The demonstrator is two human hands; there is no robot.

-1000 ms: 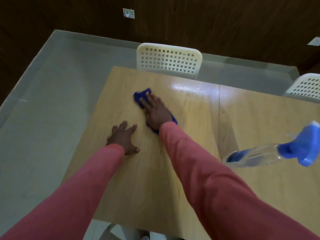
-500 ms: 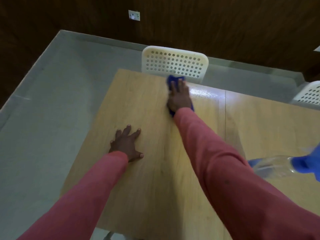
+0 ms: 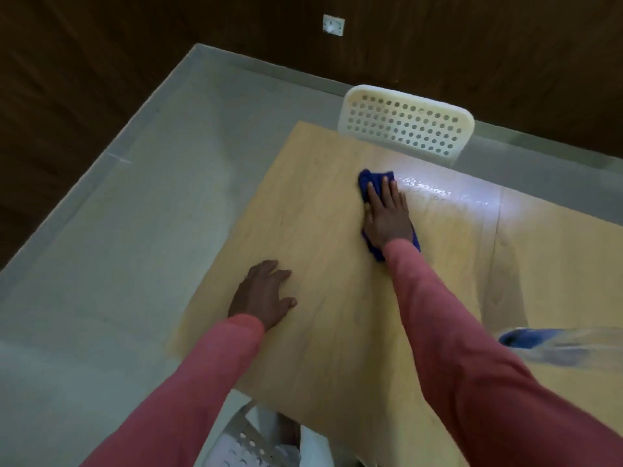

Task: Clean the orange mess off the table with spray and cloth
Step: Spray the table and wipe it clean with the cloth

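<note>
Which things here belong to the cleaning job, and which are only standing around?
For the job:
cloth, under the right hand
spray bottle, lying on the table
left hand, flat on the table

Standing around:
chair
wall socket

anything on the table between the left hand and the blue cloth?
Nothing. In the head view, only bare wooden table lies between the left hand, resting flat, and the blue cloth under the right hand.
</note>
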